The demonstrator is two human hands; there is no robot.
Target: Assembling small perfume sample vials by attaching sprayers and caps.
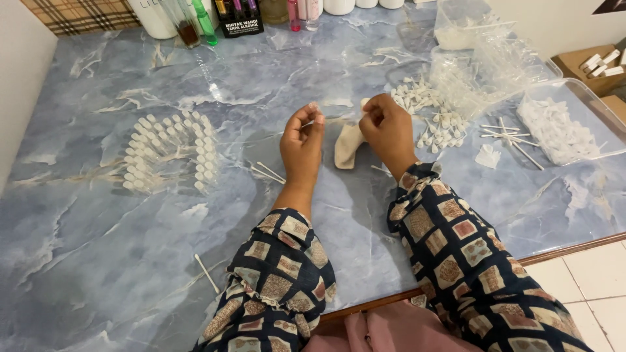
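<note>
My left hand (pixel 302 143) is raised over the marble table (pixel 98 248), its fingertips pinched together on a small clear vial, hard to make out. My right hand (pixel 387 130) is close beside it, fingers closed on something small and white at the thumb. A beige cloth (pixel 347 146) lies on the table between and just beyond the hands. A cluster of small clear vials with white caps (pixel 171 153) stands upright to the left. Loose white caps and thin tubes (pixel 430 114) are piled to the right of my right hand.
A clear plastic tray of white parts (pixel 561 127) sits at the right, with clear containers (pixel 469 32) behind it. Bottles (pixel 215 19) line the far edge. Thin white sticks (pixel 268 173) lie near my left hand, and another stick (pixel 207 274) near the front.
</note>
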